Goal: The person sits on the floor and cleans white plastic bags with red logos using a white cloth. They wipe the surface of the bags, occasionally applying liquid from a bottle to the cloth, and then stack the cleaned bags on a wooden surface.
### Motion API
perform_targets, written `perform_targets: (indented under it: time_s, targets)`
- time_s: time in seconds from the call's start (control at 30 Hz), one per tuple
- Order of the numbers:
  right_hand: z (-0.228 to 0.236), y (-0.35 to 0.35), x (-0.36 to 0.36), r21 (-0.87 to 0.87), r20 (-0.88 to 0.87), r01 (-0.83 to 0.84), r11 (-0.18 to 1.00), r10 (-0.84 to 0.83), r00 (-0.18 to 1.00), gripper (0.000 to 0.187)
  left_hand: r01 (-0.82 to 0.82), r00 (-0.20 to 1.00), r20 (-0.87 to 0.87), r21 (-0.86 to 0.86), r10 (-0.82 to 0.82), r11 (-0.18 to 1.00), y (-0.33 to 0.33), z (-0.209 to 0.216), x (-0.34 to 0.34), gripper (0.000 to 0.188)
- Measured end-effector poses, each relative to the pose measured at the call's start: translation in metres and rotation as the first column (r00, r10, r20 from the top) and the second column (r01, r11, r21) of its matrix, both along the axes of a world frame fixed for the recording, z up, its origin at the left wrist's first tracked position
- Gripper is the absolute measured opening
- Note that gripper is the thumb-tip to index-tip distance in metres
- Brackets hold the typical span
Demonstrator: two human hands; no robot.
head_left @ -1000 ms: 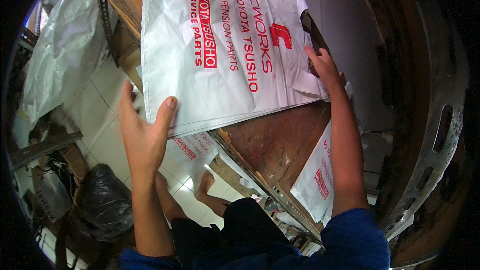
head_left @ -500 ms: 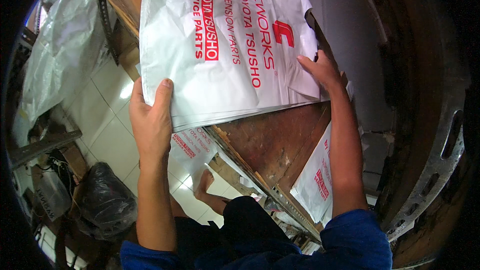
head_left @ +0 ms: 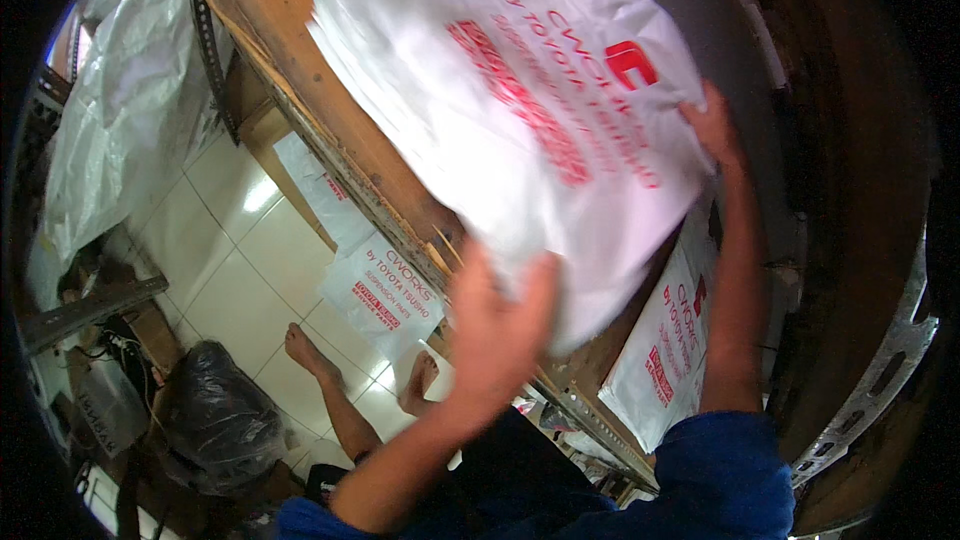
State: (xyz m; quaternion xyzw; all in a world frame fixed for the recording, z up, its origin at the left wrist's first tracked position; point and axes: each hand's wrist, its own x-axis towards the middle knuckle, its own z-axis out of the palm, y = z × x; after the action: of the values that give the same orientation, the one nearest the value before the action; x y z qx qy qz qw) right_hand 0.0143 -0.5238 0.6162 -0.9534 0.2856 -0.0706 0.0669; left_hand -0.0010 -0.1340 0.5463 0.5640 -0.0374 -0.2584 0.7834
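A stack of white plastic bags with red print (head_left: 440, 100) is tilted and slightly bent above a brown wooden shelf (head_left: 300, 30). My left hand (head_left: 500, 330), smeared by motion, grips the near edge of the stack, thumb on top. At the right edge, my right hand (head_left: 715, 130) is closed on the same stack, its thumb on the upper face and its other fingers mostly hidden. A second pile of white printed bags (head_left: 655, 360) lies on the shelf beside my right forearm.
More white printed bags (head_left: 385, 290) lie low beside the shelf, over the tiled floor (head_left: 225, 270). A black plastic bag (head_left: 220, 420) sits at lower left, below a clear plastic sheet (head_left: 120, 120). A slotted metal bar (head_left: 870, 400) runs along the right.
The stack has turned and shifted right, baring more of the shelf at upper left. My left hand has moved right and nearer with its edge; my right hand has moved slightly right.
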Motion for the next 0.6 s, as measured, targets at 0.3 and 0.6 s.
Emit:
perform_targets:
  time_s: [0.3, 0.6]
  targets:
    - [-0.031, -0.041, 0.015, -0.54, -0.522, -0.061, 0.84, -0.277, 0.806, 0.038, 0.083, 0.892, -0.407, -0.284, -0.198, 0.955, -0.076, -0.033, -0.074, 0.038]
    - [-0.036, -0.027, 0.044, -0.595, -0.148, 0.054, 0.802, -0.175, 0.973, 0.059, 0.066, 0.916, -0.374, -0.212, -0.143, 0.975, -0.08, -0.032, -0.082, 0.037]
